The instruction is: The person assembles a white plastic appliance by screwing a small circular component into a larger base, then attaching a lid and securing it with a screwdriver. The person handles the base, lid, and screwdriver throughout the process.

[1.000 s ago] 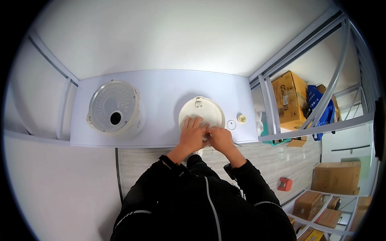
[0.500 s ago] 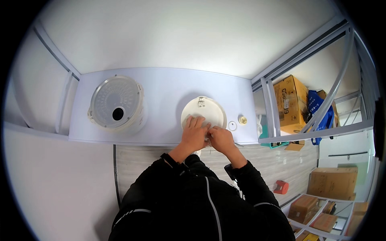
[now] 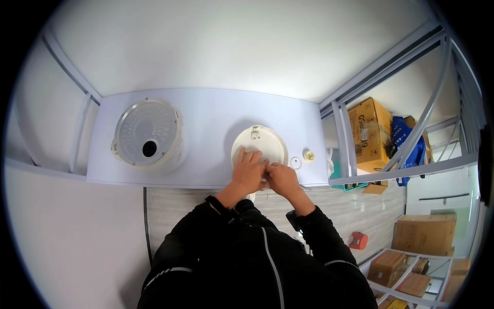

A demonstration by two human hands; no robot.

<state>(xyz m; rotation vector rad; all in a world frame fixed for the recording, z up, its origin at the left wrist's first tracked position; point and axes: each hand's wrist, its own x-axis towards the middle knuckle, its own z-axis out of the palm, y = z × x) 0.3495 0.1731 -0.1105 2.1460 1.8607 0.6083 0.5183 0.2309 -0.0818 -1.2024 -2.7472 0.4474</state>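
Observation:
A round cream-white dish-like piece [image 3: 275, 144] with a raised rim rests near the front edge of the table. A small metal bracket [image 3: 255, 135] is fixed at its far side. My left hand [image 3: 249, 171] lies on its near left part, fingers stretched out over the surface. Close beside it, my right hand [image 3: 284, 180] is closed at the near right rim, its fingertips meeting the left hand's. Whatever the right fingers pinch is hidden. Right of the dish lie a flat white ring [image 3: 295, 162] and a small brass-coloured round fitting [image 3: 308, 155].
On the left of the pale table [image 3: 211, 110] stands a white bucket [image 3: 177, 154] whose clear lid [image 3: 136, 123] has a round dark hole. Metal frame bars [image 3: 345, 139] rise at the right. Beyond them are cardboard boxes [image 3: 368, 149] and a blue bag [image 3: 404, 141].
The whole view has shifted very slightly left. Both hands keep nearly the same place and pose on the dish, and nothing else has visibly moved.

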